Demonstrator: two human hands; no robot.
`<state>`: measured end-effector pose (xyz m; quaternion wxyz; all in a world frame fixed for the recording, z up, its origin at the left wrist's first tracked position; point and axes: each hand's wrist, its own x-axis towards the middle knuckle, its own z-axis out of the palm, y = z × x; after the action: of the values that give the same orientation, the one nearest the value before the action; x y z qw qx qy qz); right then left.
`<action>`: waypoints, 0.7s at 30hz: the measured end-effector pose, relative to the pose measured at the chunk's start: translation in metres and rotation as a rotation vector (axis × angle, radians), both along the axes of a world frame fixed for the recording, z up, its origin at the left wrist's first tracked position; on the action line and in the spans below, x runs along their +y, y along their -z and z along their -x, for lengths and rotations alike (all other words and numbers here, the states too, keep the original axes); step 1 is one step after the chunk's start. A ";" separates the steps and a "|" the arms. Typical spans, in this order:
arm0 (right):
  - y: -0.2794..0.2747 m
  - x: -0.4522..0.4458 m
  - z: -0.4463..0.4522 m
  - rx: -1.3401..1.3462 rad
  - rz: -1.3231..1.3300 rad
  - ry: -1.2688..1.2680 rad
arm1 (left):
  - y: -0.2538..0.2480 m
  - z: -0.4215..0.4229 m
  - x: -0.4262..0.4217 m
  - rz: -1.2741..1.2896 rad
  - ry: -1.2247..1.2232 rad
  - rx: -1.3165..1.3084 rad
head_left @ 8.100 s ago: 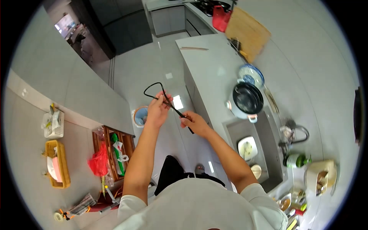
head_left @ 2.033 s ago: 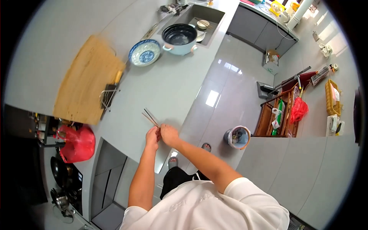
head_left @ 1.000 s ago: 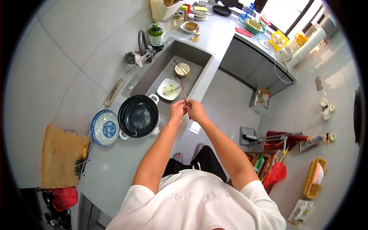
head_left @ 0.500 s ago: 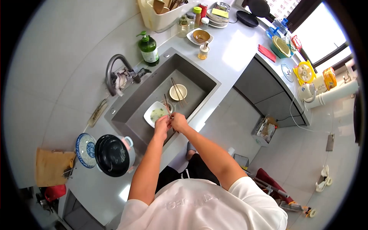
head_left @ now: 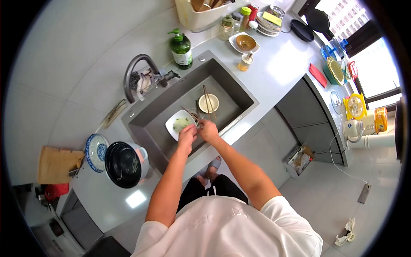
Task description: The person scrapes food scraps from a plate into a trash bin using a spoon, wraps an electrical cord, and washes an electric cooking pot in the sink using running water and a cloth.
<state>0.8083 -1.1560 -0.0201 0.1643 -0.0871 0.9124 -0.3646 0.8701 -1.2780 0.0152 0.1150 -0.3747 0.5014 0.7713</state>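
Observation:
Over the near edge of the grey sink [head_left: 150, 139], my left hand [head_left: 187, 135] is at the lower right rim of a white square bowl [head_left: 179, 123] with pale liquid and green bits. My right hand [head_left: 208, 129] is close beside it, fingers bent. What either hand's fingers hold is too small to make out. Just above them, partly hidden by the bowl and hands, lies a small dish [head_left: 193, 115]. A round cream bowl [head_left: 209, 103] stands farther right in the sink, with chopsticks [head_left: 207, 97] across it.
Left of the sink stand a black-lined pot [head_left: 123, 165] and a blue-patterned plate [head_left: 96, 153]. Behind it are the faucet [head_left: 132, 70] and a green pump bottle [head_left: 181, 50]. A brown bowl [head_left: 245, 42], an oil bottle [head_left: 245, 62] and stacked plates [head_left: 268, 26] sit at the back right.
The view has turned and moved toward the sink. The chopsticks that were between my hands half a second ago no longer show there. My hands are now slightly apart at the square bowl's edge.

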 end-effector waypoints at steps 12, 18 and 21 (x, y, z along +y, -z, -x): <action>-0.082 0.026 0.011 0.150 0.092 0.042 | -0.043 0.016 -0.007 -0.027 0.085 0.216; -0.114 0.108 0.101 0.314 0.120 0.308 | -0.053 0.063 0.029 -0.094 0.137 0.223; -0.126 0.135 0.156 0.370 0.092 0.376 | -0.059 0.107 0.056 -0.138 0.097 0.194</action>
<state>0.6522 -1.0213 0.1060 -0.0800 0.0117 0.9096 -0.4075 0.7636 -1.2217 0.0740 0.1285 -0.2647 0.4736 0.8301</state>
